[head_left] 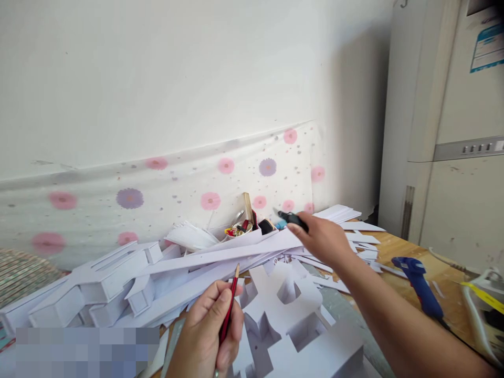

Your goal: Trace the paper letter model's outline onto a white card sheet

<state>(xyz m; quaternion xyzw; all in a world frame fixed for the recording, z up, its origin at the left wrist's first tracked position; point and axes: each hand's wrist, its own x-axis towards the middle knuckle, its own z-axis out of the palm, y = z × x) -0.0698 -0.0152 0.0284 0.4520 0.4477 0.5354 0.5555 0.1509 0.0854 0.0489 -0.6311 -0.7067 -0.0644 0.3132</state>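
We see L hand [210,328] clenched on red pencil [229,310] at tabletop [397,247] front edge; R hand [321,239] grips dark cutter [292,219] nr back edge. Foam-board sheet [287,320] partly cut out w/ notches; small white boxes [106,291] assembled at left, loose strips [220,254] uncut.

We see a bright, evenly daylit scene, the white wall [177,68] washed almost flat while a soft shadow falls across its right end beside the cabinet [444,131]. Our right hand [323,239] and the dark tool [293,219] it holds are smeared by motion blur; our left hand [208,331] with the red pencil [229,310] reads sharper. Straight lines bow near the frame's edges. A pixelated block [86,349] masks the lower left corner.
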